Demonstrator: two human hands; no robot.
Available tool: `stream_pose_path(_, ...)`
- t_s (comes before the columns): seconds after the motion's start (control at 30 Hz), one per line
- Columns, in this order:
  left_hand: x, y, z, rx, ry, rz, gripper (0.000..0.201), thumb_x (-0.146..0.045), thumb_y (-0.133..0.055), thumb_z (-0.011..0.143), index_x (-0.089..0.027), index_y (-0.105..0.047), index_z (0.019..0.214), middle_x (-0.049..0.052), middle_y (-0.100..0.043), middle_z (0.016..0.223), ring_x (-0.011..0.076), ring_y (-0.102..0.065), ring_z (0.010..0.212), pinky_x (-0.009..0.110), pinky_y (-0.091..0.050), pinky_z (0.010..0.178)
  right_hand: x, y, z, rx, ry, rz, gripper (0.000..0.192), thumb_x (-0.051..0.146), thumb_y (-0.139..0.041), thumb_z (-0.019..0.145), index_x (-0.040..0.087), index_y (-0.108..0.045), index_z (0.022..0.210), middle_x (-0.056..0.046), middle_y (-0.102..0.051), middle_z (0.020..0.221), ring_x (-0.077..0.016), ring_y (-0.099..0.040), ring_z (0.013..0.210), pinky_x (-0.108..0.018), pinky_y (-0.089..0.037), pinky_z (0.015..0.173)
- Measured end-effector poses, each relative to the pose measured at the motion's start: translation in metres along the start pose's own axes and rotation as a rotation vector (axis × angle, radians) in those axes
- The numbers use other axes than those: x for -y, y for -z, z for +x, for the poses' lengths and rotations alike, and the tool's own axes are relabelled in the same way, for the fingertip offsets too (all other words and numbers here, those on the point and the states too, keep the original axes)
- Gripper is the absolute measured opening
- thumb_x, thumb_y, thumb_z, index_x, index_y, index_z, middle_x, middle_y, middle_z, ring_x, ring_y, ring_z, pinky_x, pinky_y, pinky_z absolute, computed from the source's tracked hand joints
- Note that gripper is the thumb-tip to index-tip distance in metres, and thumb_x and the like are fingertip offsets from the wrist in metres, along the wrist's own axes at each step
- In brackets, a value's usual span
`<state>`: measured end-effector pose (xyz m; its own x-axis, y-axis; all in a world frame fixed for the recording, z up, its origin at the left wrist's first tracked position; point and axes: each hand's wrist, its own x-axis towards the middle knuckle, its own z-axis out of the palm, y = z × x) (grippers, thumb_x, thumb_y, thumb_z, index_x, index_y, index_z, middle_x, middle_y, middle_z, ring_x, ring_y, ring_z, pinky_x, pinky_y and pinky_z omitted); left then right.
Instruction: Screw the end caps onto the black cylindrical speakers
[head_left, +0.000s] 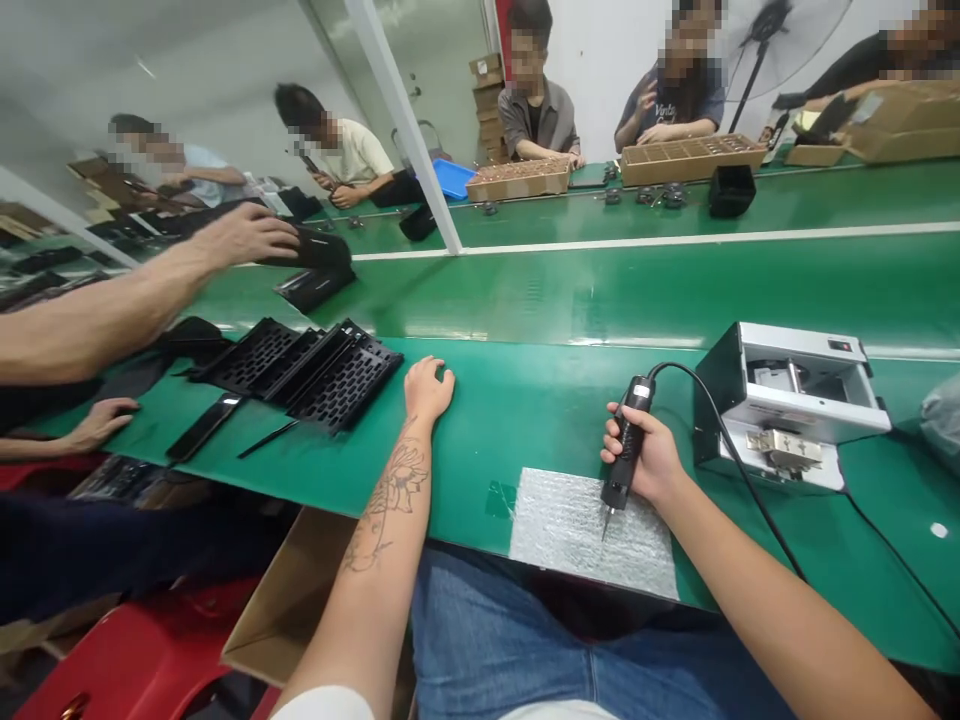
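My right hand [654, 455] grips a black electric screwdriver [625, 457], held upright with its bit pointing down at a silver foam pad [570, 530] on the green bench. Its cable runs right toward a grey metal screw feeder box [787, 400]. My left hand [427, 388] rests on the bench as a loose fist, holding nothing, just right of a row of black perforated plastic panels [300, 370].
A co-worker's arm [135, 290] reaches in from the left to black parts [311, 262] on the green conveyor [637, 290]; another hand [97, 420] rests lower left. Cardboard trays [517, 180] and several seated people line the far side. An open carton [292, 600] sits by my knee.
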<state>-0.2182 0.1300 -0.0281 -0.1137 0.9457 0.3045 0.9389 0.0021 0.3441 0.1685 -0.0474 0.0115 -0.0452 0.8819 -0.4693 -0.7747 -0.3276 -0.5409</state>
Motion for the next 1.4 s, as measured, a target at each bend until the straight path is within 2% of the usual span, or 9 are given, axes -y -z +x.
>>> stream_pose_path(0.23, -0.003, 0.005, -0.005, 0.035, 0.007, 0.021, 0.035, -0.036, -0.058, 0.100, -0.022, -0.075, 0.127, 0.013, -0.066, 0.154, 0.0322, -0.054, 0.150, 0.049, -0.038, 0.132, 0.001, 0.000, -0.004, -0.014, 0.001, -0.021, 0.029, 0.031, -0.082, 0.073, 0.021, -0.070, 0.098, 0.002, -0.059, 0.068, -0.0120, -0.050, 0.049, -0.027, -0.047, 0.045)
stream_pose_path(0.43, -0.006, 0.007, -0.008, 0.047, 0.023, -0.004, 0.041, -0.035, -0.056, 0.101, -0.021, -0.069, 0.138, 0.013, -0.065, 0.156, 0.0324, -0.053, 0.151, 0.049, -0.038, 0.132, 0.001, 0.002, -0.003, -0.030, 0.008, -0.025, 0.032, 0.031, -0.084, 0.072, 0.021, -0.070, 0.099, 0.002, -0.057, 0.070, -0.0127, -0.050, 0.050, -0.028, -0.047, 0.045)
stream_pose_path(0.63, -0.008, 0.008, -0.007, 0.057, 0.043, -0.034, 0.035, -0.035, -0.057, 0.101, -0.022, -0.073, 0.129, 0.013, -0.063, 0.158, 0.0349, -0.050, 0.153, 0.052, -0.036, 0.133, 0.001, 0.000, -0.004, -0.037, 0.007, -0.034, 0.032, 0.031, -0.083, 0.072, 0.021, -0.069, 0.099, 0.003, -0.057, 0.069, -0.0118, -0.049, 0.050, -0.026, -0.047, 0.046)
stream_pose_path(1.07, -0.011, 0.010, -0.009, 0.066, 0.038, -0.038, 0.035, -0.035, -0.055, 0.101, -0.021, -0.073, 0.128, 0.014, -0.063, 0.157, 0.0351, -0.051, 0.152, 0.053, -0.037, 0.133, 0.002, -0.002, -0.005, -0.046, -0.003, -0.033, 0.028, 0.030, -0.081, 0.074, 0.023, -0.069, 0.099, 0.002, -0.057, 0.070, -0.0127, -0.049, 0.051, -0.028, -0.048, 0.046)
stream_pose_path(1.3, -0.011, 0.010, -0.009, 0.057, 0.050, -0.044, 0.048, -0.035, -0.055, 0.101, -0.021, -0.063, 0.147, 0.014, -0.063, 0.157, 0.0343, -0.051, 0.152, 0.051, -0.037, 0.132, 0.002, 0.000, -0.004, -0.037, 0.006, -0.035, 0.033, 0.031, -0.083, 0.073, 0.022, -0.069, 0.101, 0.002, -0.056, 0.071, -0.0129, -0.050, 0.051, -0.028, -0.049, 0.046)
stream_pose_path(1.4, -0.011, 0.009, -0.009, 0.064, 0.043, -0.040, 0.041, -0.035, -0.055, 0.101, -0.023, -0.069, 0.138, 0.013, -0.063, 0.157, 0.0341, -0.051, 0.152, 0.051, -0.037, 0.132, 0.002, -0.001, -0.005, -0.047, 0.001, -0.037, 0.032, 0.030, -0.082, 0.073, 0.021, -0.069, 0.100, 0.002, -0.056, 0.071, -0.0128, -0.050, 0.051, -0.028, -0.049, 0.046)
